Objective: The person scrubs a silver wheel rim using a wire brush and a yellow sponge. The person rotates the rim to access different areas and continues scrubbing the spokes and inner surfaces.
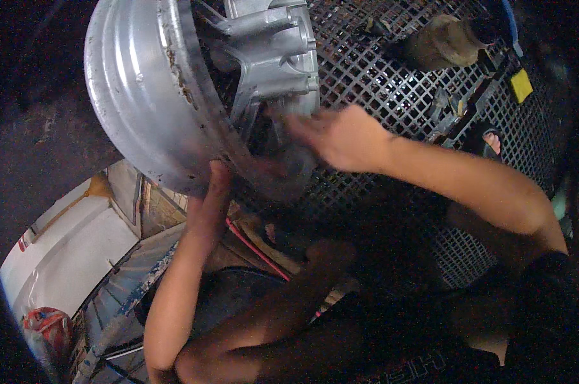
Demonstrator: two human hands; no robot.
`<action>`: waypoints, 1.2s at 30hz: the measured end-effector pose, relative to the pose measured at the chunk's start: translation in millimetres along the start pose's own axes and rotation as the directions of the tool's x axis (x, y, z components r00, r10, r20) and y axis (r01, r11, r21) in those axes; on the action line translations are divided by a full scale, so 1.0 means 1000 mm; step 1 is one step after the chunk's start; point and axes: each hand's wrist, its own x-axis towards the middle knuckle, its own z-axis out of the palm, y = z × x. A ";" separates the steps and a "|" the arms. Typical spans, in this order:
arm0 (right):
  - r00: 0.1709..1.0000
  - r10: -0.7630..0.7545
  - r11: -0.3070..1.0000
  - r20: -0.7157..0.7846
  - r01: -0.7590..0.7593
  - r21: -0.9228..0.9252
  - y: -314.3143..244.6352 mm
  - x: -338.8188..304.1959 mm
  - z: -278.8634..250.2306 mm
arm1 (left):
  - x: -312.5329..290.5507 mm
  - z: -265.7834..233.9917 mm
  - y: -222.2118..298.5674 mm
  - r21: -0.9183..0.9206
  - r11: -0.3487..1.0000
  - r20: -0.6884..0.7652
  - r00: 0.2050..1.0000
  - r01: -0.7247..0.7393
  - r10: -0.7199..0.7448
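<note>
A silver alloy wheel rim (132, 83) is tilted up on its edge at the upper left, its spokes and hub turned to the right. Brown grime or corrosion marks its lip. My left hand (216, 185) grips the lower edge, its thumb against the outside of the barrel; the other fingers are mostly hidden. At the spoke side is my right hand (347, 141), palm side down, fingers reaching toward the spokes below the hub. Motion smears those fingertips, so whether they hold anything cannot be made out.
Dark metal grating (379, 89) lies beneath and to the right. A brown, cup-like piece (446, 41), a yellow block (521, 86) and a blue cable (512, 25) are at the upper right. White panel (78, 246), red bundle (49, 329) and pinkish-red cord (257, 248) show lower left.
</note>
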 end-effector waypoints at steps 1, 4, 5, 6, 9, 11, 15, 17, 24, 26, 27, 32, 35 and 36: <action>0.997 -0.017 0.999 0.078 0.019 -0.025 0.000 -0.003 0.001 | 0.000 0.001 0.001 -0.075 0.997 -0.003 1.000 0.009 -0.010; 0.989 -0.084 0.996 -0.122 0.085 -0.001 0.010 -0.007 0.012 | 0.005 0.005 -0.011 -0.155 0.987 0.022 0.999 -0.031 0.035; 0.992 -0.102 0.994 -0.081 0.105 0.040 0.009 -0.014 0.016 | 0.005 0.005 -0.013 -0.169 0.985 0.034 0.999 -0.036 0.042; 0.992 -0.118 0.989 -0.043 0.121 0.082 0.005 -0.019 0.016 | 0.005 0.003 -0.015 -0.185 0.982 0.042 0.998 -0.035 0.044; 0.996 -0.089 0.972 0.000 0.087 0.220 0.007 -0.038 0.010 | 0.000 0.003 -0.005 -0.198 0.978 -0.008 0.998 -0.057 0.057; 0.962 0.112 0.941 -0.250 -0.022 0.337 0.019 -0.037 0.018 | -0.002 0.014 0.012 -0.197 0.971 -0.001 0.991 -0.131 0.134; 0.734 0.664 0.513 -0.141 -0.310 0.800 0.020 -0.019 0.038 | 0.012 -0.019 -0.008 -0.362 0.932 0.344 0.931 0.011 0.122; 0.655 0.722 0.094 0.224 -0.414 0.905 0.008 -0.009 0.041 | 0.010 -0.017 -0.022 -0.331 0.942 0.213 0.977 0.056 0.017; 0.611 0.792 0.117 0.000 -0.151 0.982 0.003 -0.019 0.067 | -0.002 -0.004 -0.019 -0.174 0.983 -0.020 0.997 0.064 -0.069; 0.632 0.775 0.244 -0.010 -0.285 0.927 -0.015 -0.024 0.068 | -0.001 -0.003 -0.014 -0.151 0.986 -0.021 0.997 0.073 -0.077; 0.652 0.758 0.292 -0.022 -0.308 0.905 -0.026 -0.022 0.059 | 0.000 -0.002 -0.011 -0.161 0.984 -0.010 0.997 0.077 -0.079; 0.733 0.594 0.654 -0.333 -0.198 0.730 -0.035 -0.003 0.027 | -0.008 0.008 0.031 -0.192 0.981 0.089 0.996 0.027 -0.010; 0.768 0.471 0.728 -0.435 -0.060 0.683 -0.025 0.009 0.038 | -0.004 0.010 0.026 -0.299 0.949 0.143 0.979 -0.099 0.147; 0.778 0.468 0.739 -0.419 -0.084 0.669 -0.027 0.008 0.042 | -0.001 0.011 0.019 -0.328 0.938 0.113 0.982 -0.110 0.154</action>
